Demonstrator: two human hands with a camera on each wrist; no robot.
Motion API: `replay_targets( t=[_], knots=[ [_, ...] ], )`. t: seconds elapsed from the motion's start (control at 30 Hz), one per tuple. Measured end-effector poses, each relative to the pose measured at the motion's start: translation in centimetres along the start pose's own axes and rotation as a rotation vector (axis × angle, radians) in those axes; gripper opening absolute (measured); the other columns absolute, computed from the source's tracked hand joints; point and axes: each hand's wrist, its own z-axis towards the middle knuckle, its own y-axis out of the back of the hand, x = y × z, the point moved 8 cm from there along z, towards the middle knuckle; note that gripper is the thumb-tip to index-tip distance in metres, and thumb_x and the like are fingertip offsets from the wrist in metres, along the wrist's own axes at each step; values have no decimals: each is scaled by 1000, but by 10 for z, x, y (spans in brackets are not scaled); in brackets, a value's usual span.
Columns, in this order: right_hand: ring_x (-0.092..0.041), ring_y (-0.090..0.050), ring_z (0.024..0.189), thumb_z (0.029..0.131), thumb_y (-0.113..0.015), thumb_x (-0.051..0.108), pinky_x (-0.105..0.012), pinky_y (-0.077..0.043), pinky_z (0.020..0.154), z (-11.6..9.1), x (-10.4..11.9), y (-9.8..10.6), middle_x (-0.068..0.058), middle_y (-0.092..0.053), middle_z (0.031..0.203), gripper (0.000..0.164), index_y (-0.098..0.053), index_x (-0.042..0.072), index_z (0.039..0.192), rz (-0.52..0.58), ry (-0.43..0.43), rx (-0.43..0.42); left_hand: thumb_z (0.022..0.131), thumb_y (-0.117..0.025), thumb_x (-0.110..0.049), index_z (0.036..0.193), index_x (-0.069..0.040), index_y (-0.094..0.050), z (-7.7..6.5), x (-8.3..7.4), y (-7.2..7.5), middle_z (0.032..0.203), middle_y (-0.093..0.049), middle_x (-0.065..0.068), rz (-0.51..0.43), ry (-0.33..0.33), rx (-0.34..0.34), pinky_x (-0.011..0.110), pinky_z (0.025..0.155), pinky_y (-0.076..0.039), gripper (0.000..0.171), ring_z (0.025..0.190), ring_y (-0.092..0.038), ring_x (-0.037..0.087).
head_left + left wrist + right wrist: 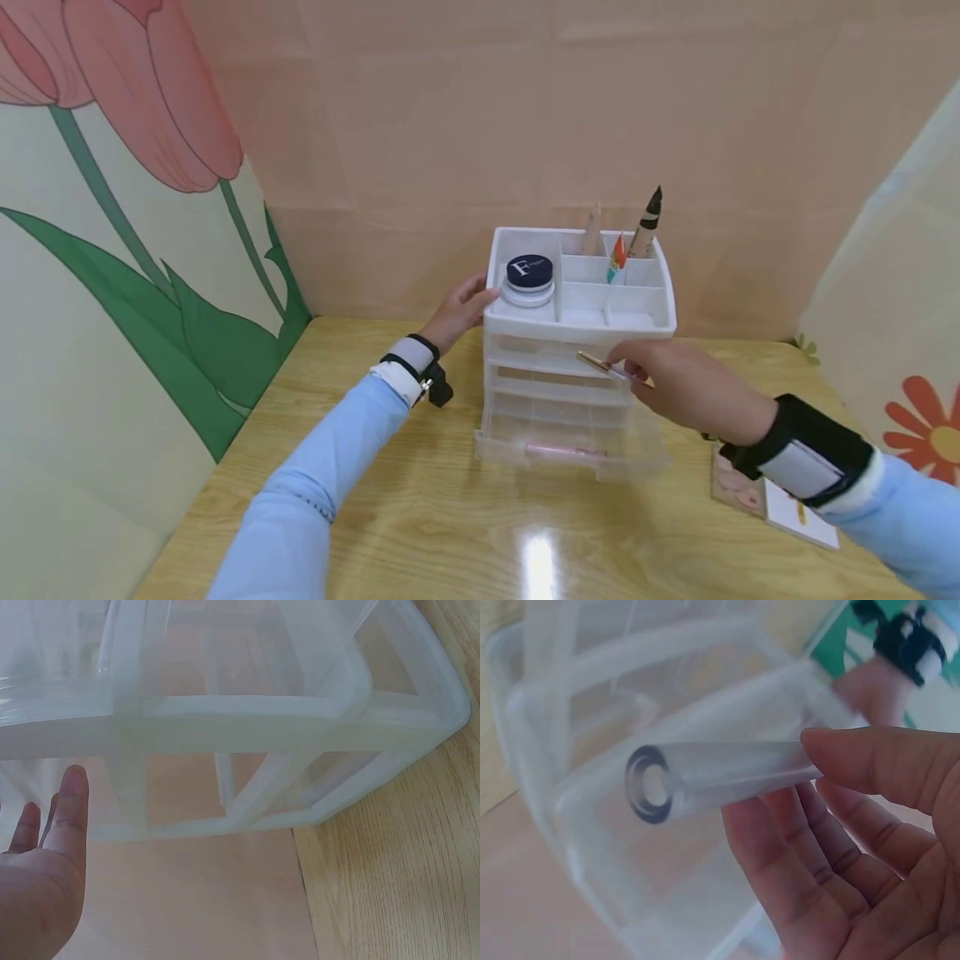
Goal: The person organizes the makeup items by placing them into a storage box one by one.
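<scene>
Gold-and-clear cosmetic tube (720,776), slim and slanting, is held up in front of the organizer's upper drawers. From where I stand, the right hand (678,379) pinches it, thumb and forefinger closed to its width, the other fingers loosely bent. The left hand (461,310) lies against the left side of the drawer organizer (581,330), its fingers mostly straight, steadying nothing smaller. Below, the bottom drawer (630,468) is pulled out, with a slender pink tube (562,450) in it. Up on top, a dark-lidded jar (529,275) fills the left compartment; a black-capped tube (647,221) and an orange-and-teal item (617,260) stand tilted to its right. Beside the organizer, a pink palette (738,485) and a white one (802,518) lie on the wooden table (420,533).
</scene>
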Motion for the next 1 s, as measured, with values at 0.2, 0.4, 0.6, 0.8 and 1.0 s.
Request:
replay_targets(
  t=[0.2,0.4,0.6,0.8,1.0],
  knots=[
    [-14,-54,71,81,-70,-6,-32,-52,64,20,24,-24,2,-63,83,28,-69,11,102,43,44,97,101,-50,-21,148,-7,-38,1,1,1,144,-45,13,1,-11,6,39,98,-46,50,121,-52,28],
    [-13,-54,71,81,-69,-10,-29,-51,64,38,36,-50,2,-64,83,31,-71,13,102,101,108,197,101,-50,-22,149,-9,-38,2,2,3,144,-45,12,8,-14,10,39,99,-46,51,122,-52,26],
    [-13,-53,71,79,-68,-10,-27,-47,64,49,34,-84,6,-62,81,33,-72,14,102,136,123,348,101,-51,-22,148,-9,-39,2,3,4,144,-46,12,6,-6,0,39,98,-46,51,121,-52,26],
    [-13,-52,69,77,-67,-10,-28,-46,62,57,24,-109,6,-60,77,33,-72,14,100,133,118,428,101,-51,-22,148,-9,-39,2,5,2,143,-46,13,0,-3,9,40,99,-46,50,121,-52,27],
    [-11,-53,67,75,-66,-10,-28,-48,61,63,20,-117,6,-60,74,35,-71,15,99,122,133,448,101,-51,-24,149,-9,-38,2,3,2,145,-45,12,8,-1,12,40,99,-46,52,122,-51,28]
  ],
)
